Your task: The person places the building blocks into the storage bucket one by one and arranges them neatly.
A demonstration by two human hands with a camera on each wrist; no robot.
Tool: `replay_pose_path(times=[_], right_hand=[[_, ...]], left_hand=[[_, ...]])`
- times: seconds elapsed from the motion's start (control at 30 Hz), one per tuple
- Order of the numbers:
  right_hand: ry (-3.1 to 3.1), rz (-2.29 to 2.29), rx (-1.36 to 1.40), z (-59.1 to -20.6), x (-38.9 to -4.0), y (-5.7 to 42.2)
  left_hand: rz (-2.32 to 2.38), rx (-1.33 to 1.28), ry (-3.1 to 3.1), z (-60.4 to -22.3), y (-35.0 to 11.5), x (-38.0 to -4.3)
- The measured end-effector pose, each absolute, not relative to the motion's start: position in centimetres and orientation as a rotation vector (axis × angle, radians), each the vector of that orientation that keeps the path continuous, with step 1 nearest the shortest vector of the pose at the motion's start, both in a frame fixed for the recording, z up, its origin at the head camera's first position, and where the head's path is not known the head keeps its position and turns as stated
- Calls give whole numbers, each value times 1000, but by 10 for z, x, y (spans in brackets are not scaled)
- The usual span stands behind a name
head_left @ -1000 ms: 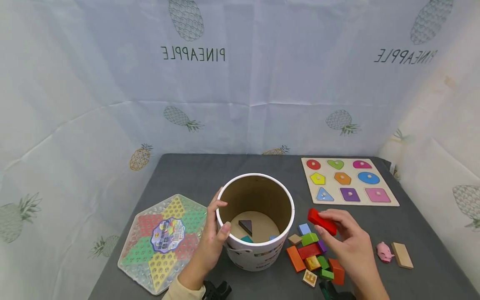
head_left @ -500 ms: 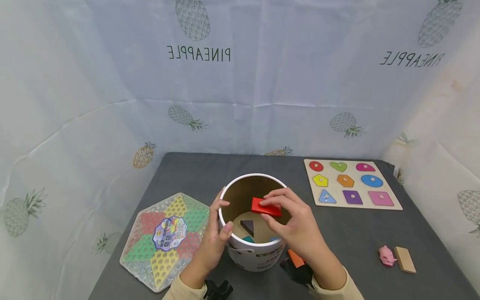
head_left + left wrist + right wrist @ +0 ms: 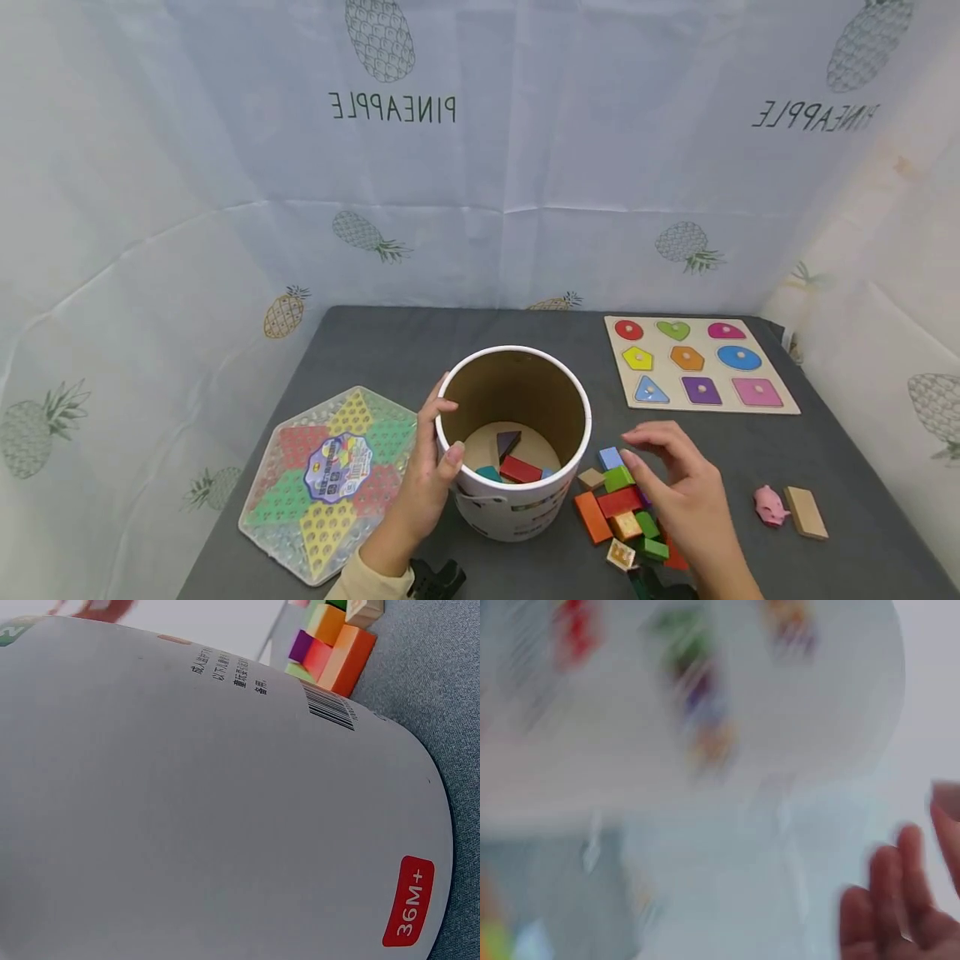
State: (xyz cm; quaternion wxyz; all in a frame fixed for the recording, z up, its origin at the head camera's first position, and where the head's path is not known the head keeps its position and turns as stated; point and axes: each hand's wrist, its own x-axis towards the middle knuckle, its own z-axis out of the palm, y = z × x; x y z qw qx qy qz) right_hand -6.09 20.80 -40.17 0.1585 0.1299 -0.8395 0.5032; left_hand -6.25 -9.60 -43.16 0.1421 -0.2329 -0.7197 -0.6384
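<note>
Coloured blocks (image 3: 619, 502) lie piled just by the right hand (image 3: 686, 492), its fingers parted and empty, while the left hand (image 3: 426, 479) grips the white bucket (image 3: 504, 521), a red block (image 3: 520, 470) inside, with a shape puzzle (image 3: 701, 365) farther off on the dark counter (image 3: 405, 337).

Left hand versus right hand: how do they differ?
The left hand grips the rim of the white bucket; the right hand shows nothing in its fingers. The right hand is close to the colored blocks, while the left hand is well away from them. Both hands are bare.
</note>
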Motion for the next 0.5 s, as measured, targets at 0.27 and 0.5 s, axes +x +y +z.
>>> replay_pose_path(times=[0.27,0.5], right_hand=[[-3083,1132,-24,-466,-53,279],[-3225,1140,-94,-500,-48,298]], left_hand=[[-1833,-665,-2069,-436,-98,-63],[-1855,-681,-2057,-437,-97,-64]])
